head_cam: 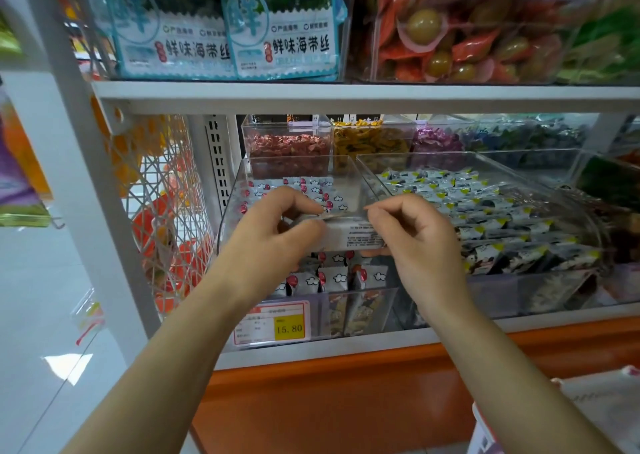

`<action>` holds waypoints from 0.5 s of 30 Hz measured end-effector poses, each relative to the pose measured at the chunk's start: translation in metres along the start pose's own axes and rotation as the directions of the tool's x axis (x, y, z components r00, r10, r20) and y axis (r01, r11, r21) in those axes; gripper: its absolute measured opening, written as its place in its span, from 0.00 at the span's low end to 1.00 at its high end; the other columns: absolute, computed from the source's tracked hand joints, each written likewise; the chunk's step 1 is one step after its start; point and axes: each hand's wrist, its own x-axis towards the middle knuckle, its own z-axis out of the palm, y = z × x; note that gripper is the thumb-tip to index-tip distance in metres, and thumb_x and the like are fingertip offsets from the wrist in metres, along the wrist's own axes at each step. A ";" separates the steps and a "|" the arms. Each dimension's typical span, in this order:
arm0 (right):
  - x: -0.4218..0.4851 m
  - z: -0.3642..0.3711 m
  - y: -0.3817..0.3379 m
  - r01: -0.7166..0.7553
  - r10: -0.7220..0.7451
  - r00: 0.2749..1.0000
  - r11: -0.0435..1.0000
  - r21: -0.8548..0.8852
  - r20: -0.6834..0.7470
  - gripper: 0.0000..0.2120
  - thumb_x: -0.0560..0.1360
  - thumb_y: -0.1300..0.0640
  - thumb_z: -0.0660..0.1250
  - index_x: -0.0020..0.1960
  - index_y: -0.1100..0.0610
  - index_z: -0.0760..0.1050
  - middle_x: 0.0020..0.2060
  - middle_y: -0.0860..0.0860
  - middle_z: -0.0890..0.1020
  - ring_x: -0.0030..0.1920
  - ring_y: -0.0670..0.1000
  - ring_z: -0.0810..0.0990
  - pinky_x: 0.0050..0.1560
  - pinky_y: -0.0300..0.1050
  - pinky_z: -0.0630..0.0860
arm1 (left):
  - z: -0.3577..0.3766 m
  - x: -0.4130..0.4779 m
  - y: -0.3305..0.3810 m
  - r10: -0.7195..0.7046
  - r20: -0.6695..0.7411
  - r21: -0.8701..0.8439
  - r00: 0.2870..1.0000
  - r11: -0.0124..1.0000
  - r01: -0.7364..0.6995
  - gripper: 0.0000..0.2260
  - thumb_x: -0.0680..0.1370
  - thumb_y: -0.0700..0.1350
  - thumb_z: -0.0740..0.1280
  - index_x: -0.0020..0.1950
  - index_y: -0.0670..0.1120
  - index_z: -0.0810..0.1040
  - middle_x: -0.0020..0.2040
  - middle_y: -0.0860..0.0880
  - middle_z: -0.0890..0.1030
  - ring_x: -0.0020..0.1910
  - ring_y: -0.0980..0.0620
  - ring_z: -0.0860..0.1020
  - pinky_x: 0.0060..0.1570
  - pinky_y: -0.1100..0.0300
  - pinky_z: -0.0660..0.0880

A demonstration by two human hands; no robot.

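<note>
While both hands work at the pack [353, 237], the step looks to be the opening of it, ahead of tipping its contents out. The left hand [273, 232] has thumb and curled forefinger pinched on the top seam at its own end; the right hand [415, 239] pinches the same seam at the other end, with what seems a finger tucked under the pack's lower edge. The hands are close but not touching — the white pack spans the gap between them, printed face toward the camera.

It hangs above the clear bin [298, 158], whose small packets [332, 277] show just below the wrists and again beyond the knuckles. A price tag [273, 322] sits lower, beside the left forearm. To the outside of the right hand lies a second bin [485, 157] of darker packets.

Whether the seam has begun to part I cannot tell; a thin strip seems lifted between the fingertips. The next move, I judge, calls for the two pinches to pull apart along the seam, firmly but evenly — too sharp a tug and the contents may spill past the bin's rim.
</note>
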 end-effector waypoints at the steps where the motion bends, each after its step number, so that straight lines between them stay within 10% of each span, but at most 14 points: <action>1: 0.000 0.001 0.000 0.027 -0.027 1.000 1.000 -0.007 0.009 0.04 0.75 0.59 0.66 0.43 0.57 0.78 0.32 0.43 0.77 0.36 0.41 0.76 0.37 0.36 0.75 | 0.000 0.000 0.000 0.000 -0.013 0.005 1.000 1.000 0.000 0.02 0.75 0.47 0.64 0.45 0.52 0.77 0.43 0.49 0.78 0.36 0.54 0.76 0.37 0.57 0.77; 7: -0.001 0.001 -0.001 0.037 -0.038 0.998 0.999 0.036 0.040 0.08 0.76 0.60 0.65 0.40 0.53 0.77 0.33 0.45 0.77 0.34 0.43 0.74 0.34 0.32 0.70 | 0.000 0.001 0.000 -0.016 -0.056 0.040 0.998 0.999 0.019 0.12 0.77 0.49 0.64 0.37 0.44 0.76 0.37 0.45 0.78 0.27 0.53 0.79 0.28 0.60 0.77; 11: 0.000 0.002 0.001 0.001 -0.003 1.000 0.996 0.091 0.014 0.07 0.76 0.56 0.65 0.40 0.56 0.77 0.35 0.56 0.76 0.38 0.56 0.75 0.39 0.51 0.76 | -0.002 0.003 0.001 -0.047 -0.051 -0.015 0.998 0.999 0.047 0.15 0.78 0.48 0.64 0.42 0.35 0.76 0.41 0.37 0.78 0.28 0.49 0.81 0.33 0.52 0.79; 15: 0.001 0.002 0.006 -0.056 0.061 0.997 0.993 0.104 -0.048 0.09 0.77 0.54 0.64 0.41 0.58 0.78 0.38 0.66 0.76 0.42 0.68 0.76 0.40 0.69 0.75 | -0.001 0.000 0.000 -0.020 0.074 0.022 0.997 1.000 0.018 0.07 0.76 0.49 0.64 0.48 0.48 0.78 0.41 0.47 0.80 0.34 0.54 0.81 0.36 0.60 0.80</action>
